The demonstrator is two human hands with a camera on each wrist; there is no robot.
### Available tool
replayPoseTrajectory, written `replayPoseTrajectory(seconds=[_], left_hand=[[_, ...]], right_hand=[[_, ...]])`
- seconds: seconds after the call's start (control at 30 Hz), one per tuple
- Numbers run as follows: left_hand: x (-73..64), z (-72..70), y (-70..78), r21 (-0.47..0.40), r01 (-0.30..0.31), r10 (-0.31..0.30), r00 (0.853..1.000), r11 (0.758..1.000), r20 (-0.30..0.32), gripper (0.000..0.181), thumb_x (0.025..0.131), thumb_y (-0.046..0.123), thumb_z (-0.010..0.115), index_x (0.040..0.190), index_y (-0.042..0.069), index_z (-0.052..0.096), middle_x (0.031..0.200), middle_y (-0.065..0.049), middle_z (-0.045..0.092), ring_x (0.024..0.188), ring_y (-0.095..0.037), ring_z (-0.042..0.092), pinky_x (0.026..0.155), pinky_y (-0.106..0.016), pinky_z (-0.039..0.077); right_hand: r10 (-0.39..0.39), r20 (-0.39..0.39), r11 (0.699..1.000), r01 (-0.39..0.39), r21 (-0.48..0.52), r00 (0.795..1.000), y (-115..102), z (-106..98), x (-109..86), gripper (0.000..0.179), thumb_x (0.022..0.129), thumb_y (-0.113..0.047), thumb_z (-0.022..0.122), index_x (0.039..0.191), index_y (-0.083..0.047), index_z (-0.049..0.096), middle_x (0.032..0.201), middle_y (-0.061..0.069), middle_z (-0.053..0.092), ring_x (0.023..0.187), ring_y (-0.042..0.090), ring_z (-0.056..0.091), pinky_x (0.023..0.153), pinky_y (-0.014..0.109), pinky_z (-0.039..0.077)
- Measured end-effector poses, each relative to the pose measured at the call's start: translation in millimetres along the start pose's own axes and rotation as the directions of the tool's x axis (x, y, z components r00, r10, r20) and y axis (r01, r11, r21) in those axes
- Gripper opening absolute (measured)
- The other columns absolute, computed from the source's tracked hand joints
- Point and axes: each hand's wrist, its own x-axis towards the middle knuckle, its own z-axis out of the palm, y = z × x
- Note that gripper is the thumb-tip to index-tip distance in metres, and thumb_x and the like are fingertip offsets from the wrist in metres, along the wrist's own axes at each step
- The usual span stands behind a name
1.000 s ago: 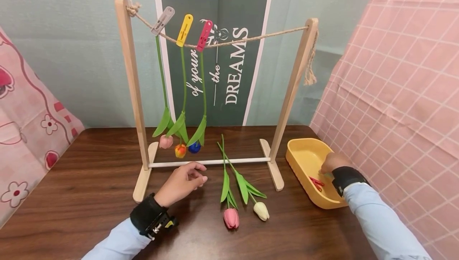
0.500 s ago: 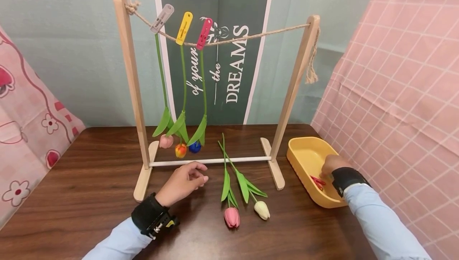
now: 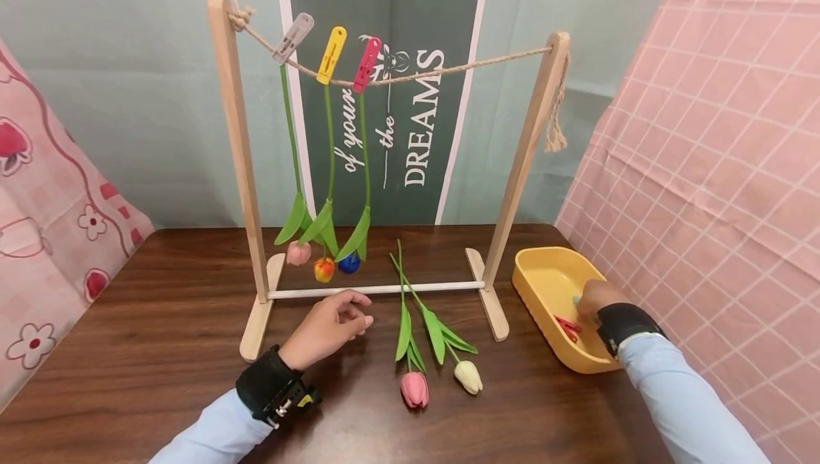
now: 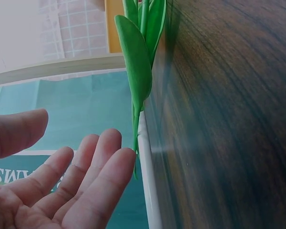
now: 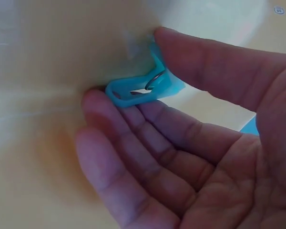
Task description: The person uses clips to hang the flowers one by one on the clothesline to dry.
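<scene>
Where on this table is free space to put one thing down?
Free: the wood left of the rack's left foot; the front patch between the white tulip and yellow tub. Crowded: the tub, with right hand, turquoise clip and red clip; mid-table, with left hand and pink tulip.

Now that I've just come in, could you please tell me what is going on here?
A person's right hand holds a blue clip in the yellow tray. The left hand is empty, near two flowers on the table. Three more flowers hang upside down from the rope, each by its own clip.
</scene>
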Motion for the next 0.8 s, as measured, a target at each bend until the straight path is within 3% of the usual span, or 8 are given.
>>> replayPoseTrajectory(seconds=[0.13,0.37,0.63,0.8], left_hand=[[-0.4,0.6,0.0,-0.003,-0.005,0.005,1.0,1.0,0.003,0.026,0.092,0.015,0.067,0.113,0.0,0.06,0.084,-0.015,0.067,0.073,-0.033,0.065,0.062,-0.029,0.053],[-0.7,-0.8,2.1,-0.007,-0.008,0.008,1.0,1.0,0.002,0.028,0.092,0.016,0.067,0.114,-0.001,0.06,0.083,-0.013,0.067,0.072,-0.03,0.065,0.062,-0.029,0.052],[-1.2,0.3,1.0,-0.022,-0.014,0.014,1.0,1.0,-0.002,0.03,0.092,0.014,0.067,0.115,-0.003,0.059,0.081,-0.01,0.067,0.07,-0.028,0.065,0.06,-0.029,0.052],[-0.9,0.2,1.8,-0.02,-0.013,0.013,1.0,1.0,-0.002,0.029,0.092,0.015,0.068,0.115,-0.002,0.059,0.081,-0.011,0.067,0.07,-0.028,0.065,0.06,-0.029,0.052]], right_hand=[[0.016,0.018,1.0,-0.016,0.026,1.0,1.5,-2.6,-2.5,0.026,0.087,-0.015,0.057,0.064,-0.003,0.053,0.057,0.006,0.052,0.046,0.018,0.05,0.045,0.026,0.04],[-0.027,-0.028,0.999,0.027,0.02,0.999,-0.3,-13.9,-1.7,0.011,0.068,-0.007,0.062,0.063,-0.005,0.053,0.057,0.004,0.047,0.048,0.017,0.046,0.045,0.025,0.037],[-0.062,-0.076,0.998,0.059,-0.039,0.995,-12.7,-29.2,-8.1,0.017,0.072,-0.014,0.065,0.071,-0.001,0.054,0.065,0.007,0.045,0.058,0.023,0.045,0.052,0.031,0.037],[-0.056,-0.12,0.998,0.059,0.018,0.991,-22.2,-36.1,-13.8,0.022,0.08,-0.016,0.062,0.062,-0.005,0.054,0.06,0.002,0.042,0.053,0.019,0.043,0.05,0.029,0.034]])
